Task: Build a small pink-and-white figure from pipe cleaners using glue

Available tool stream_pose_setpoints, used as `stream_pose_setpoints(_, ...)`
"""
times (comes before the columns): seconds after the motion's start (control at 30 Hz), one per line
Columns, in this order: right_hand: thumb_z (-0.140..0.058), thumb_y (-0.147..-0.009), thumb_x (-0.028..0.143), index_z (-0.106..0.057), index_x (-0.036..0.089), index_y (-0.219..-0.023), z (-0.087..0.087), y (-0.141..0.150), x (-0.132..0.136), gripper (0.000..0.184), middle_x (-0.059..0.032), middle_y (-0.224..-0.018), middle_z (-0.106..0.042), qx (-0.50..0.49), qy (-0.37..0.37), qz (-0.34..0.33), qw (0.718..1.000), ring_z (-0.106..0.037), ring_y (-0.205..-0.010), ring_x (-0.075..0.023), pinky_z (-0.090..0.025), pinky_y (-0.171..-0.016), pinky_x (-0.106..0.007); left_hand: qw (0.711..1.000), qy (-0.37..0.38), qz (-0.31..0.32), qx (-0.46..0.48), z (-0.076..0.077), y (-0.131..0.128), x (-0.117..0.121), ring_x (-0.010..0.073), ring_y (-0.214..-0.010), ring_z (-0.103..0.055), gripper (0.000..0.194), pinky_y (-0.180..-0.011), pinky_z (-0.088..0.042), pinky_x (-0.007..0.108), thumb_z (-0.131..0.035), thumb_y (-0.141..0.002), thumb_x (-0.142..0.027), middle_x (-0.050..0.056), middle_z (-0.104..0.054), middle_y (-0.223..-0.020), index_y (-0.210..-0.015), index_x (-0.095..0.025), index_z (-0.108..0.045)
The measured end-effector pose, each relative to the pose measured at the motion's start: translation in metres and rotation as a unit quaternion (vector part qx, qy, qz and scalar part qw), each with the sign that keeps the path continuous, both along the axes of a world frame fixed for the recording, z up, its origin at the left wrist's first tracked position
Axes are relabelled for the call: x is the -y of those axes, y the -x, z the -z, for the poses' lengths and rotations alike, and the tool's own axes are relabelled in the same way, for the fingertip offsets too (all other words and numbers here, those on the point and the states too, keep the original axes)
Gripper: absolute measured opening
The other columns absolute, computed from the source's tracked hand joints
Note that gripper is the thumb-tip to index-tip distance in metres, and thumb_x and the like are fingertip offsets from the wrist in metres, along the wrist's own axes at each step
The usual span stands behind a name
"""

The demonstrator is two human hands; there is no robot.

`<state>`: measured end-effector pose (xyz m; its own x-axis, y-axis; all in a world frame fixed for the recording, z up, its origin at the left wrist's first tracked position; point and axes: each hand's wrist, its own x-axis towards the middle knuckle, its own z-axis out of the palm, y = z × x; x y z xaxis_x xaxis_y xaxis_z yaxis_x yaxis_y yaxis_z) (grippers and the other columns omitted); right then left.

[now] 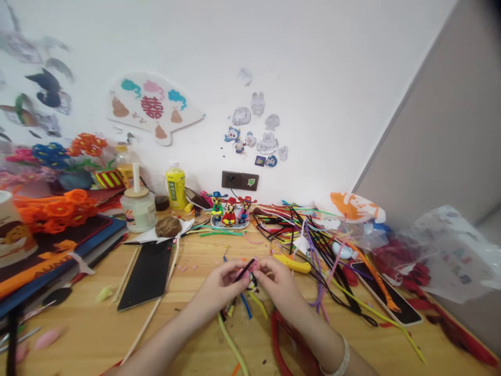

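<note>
Over the middle of the table, my left hand (224,282) pinches a short black pipe cleaner (245,269) that slants up to the right. Close beside it, the closed fingers of my right hand (277,281) grip a small pink pipe-cleaner piece (255,265). Fingers partly hide both, so their joining cannot be made out. Below the hands lie short blue (246,306) and yellow (259,305) pipe-cleaner pieces. Red-handled pliers or scissors (277,339) lie partly under my right forearm. Behind my right hand is a yellow-handled tool (293,263).
Three small figures with hats (229,213) stand on a tray at the back. Loose pipe cleaners (309,245) are heaped at the right, near a phone (391,297). Left are a black tablet (145,275), a candle jar (138,210) and a yellow bottle (176,185).
</note>
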<state>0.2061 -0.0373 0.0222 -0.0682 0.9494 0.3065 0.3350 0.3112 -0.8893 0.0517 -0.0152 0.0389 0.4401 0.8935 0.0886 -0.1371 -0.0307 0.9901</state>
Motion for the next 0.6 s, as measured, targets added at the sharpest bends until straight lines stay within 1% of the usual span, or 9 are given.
stream_pose_setpoints(0.07, -0.051, -0.078, 0.019, -0.058, 0.016, -0.075, -0.002, 0.001, 0.003, 0.008, -0.0027, -0.080, -0.057, 0.051, -0.024, 0.009, 0.998, -0.052, -0.076, -0.0153, -0.040, -0.064, -0.024, 1.000, 0.004, -0.012, 0.003, 0.007, -0.001, -0.002, 0.0136, -0.066, -0.057, 0.029, -0.065, -0.045, 0.024, -0.075, -0.053, -0.035, 0.002, -0.065, -0.070, -0.072, -0.015, -0.066)
stream_pose_setpoints(0.13, -0.050, -0.078, 0.016, -0.056, 0.017, -0.077, -0.005, 0.002, 0.005, 0.007, -0.0026, -0.081, -0.057, 0.089, -0.049, 0.002, 0.995, -0.051, -0.078, -0.0151, -0.040, -0.066, -0.024, 1.000, 0.004, -0.018, 0.008, 0.011, -0.001, -0.004, 0.0132, -0.064, -0.056, 0.027, -0.063, -0.044, 0.023, -0.075, -0.053, -0.035, 0.002, -0.064, -0.066, -0.068, -0.015, -0.065)
stream_pose_setpoints(0.23, -0.048, -0.080, 0.013, -0.054, 0.017, -0.077, -0.013, -0.002, 0.008, 0.008, -0.0021, -0.081, -0.056, 0.142, -0.081, -0.001, 0.987, -0.050, -0.078, -0.0145, -0.038, -0.070, -0.024, 1.000, 0.004, -0.022, 0.015, 0.011, 0.001, -0.008, 0.0144, -0.065, -0.057, 0.027, -0.066, -0.045, 0.025, -0.075, -0.053, -0.036, 0.002, -0.066, -0.066, -0.066, -0.015, -0.066)
stream_pose_setpoints(0.27, -0.047, -0.081, 0.012, -0.053, 0.017, -0.077, -0.016, -0.004, 0.009, 0.008, -0.0017, -0.080, -0.055, 0.164, -0.080, -0.002, 0.983, -0.050, -0.078, -0.0142, -0.038, -0.069, -0.024, 1.000, 0.006, -0.026, 0.016, 0.010, 0.003, -0.009, 0.0152, -0.067, -0.058, 0.027, -0.068, -0.045, 0.025, -0.075, -0.052, -0.036, 0.003, -0.067, -0.068, -0.067, -0.015, -0.066)
stream_pose_setpoints(0.33, -0.048, -0.079, 0.011, -0.054, 0.017, -0.075, -0.021, -0.007, 0.012, 0.010, -0.0007, -0.078, -0.056, 0.225, -0.055, -0.021, 0.973, -0.051, -0.074, -0.0134, -0.037, -0.066, -0.023, 0.999, 0.013, -0.038, 0.014, 0.008, 0.005, -0.012, 0.0173, -0.074, -0.060, 0.029, -0.072, -0.046, 0.026, -0.076, -0.050, -0.035, 0.004, -0.069, -0.075, -0.069, -0.015, -0.067)
stream_pose_setpoints(0.43, -0.054, -0.075, 0.008, -0.059, 0.017, -0.073, -0.019, -0.009, 0.019, 0.010, -0.0005, -0.076, -0.059, 0.336, -0.007, -0.066, 0.939, -0.052, -0.071, -0.0132, -0.037, -0.062, -0.021, 0.997, 0.034, -0.065, 0.009, 0.008, 0.010, -0.015, 0.0186, -0.078, -0.061, 0.034, -0.072, -0.046, 0.026, -0.077, -0.047, -0.035, 0.006, -0.070, -0.083, -0.073, -0.015, -0.068)
stream_pose_setpoints(0.47, -0.055, -0.074, 0.009, -0.061, 0.017, -0.072, -0.015, -0.008, 0.021, 0.010, -0.0010, -0.076, -0.060, 0.368, 0.001, -0.075, 0.927, -0.053, -0.071, -0.0136, -0.037, -0.062, -0.021, 0.996, 0.045, -0.078, 0.006, 0.009, 0.011, -0.017, 0.0179, -0.076, -0.061, 0.038, -0.068, -0.046, 0.024, -0.078, -0.046, -0.035, 0.006, -0.070, -0.083, -0.076, -0.015, -0.068)
stream_pose_setpoints(0.53, -0.056, -0.074, 0.010, -0.064, 0.018, -0.072, -0.004, -0.005, 0.024, 0.012, -0.0018, -0.076, -0.063, 0.417, 0.001, -0.088, 0.904, -0.055, -0.073, -0.0147, -0.038, -0.064, -0.022, 0.993, 0.066, -0.100, -0.012, 0.013, 0.013, -0.019, 0.0133, -0.058, -0.058, 0.043, -0.051, -0.043, 0.020, -0.077, -0.047, -0.037, 0.004, -0.070, -0.073, -0.083, -0.014, -0.067)
stream_pose_setpoints(0.6, -0.055, -0.075, 0.011, -0.067, 0.019, -0.073, 0.006, -0.003, 0.026, 0.014, -0.0017, -0.075, -0.065, 0.444, -0.017, -0.114, 0.889, -0.056, -0.075, -0.0152, -0.038, -0.066, -0.022, 0.991, 0.075, -0.103, -0.038, 0.016, 0.014, -0.020, 0.0061, -0.039, -0.044, 0.045, -0.037, -0.029, 0.016, -0.073, -0.053, -0.041, 0.001, -0.065, -0.061, -0.087, -0.013, -0.066)
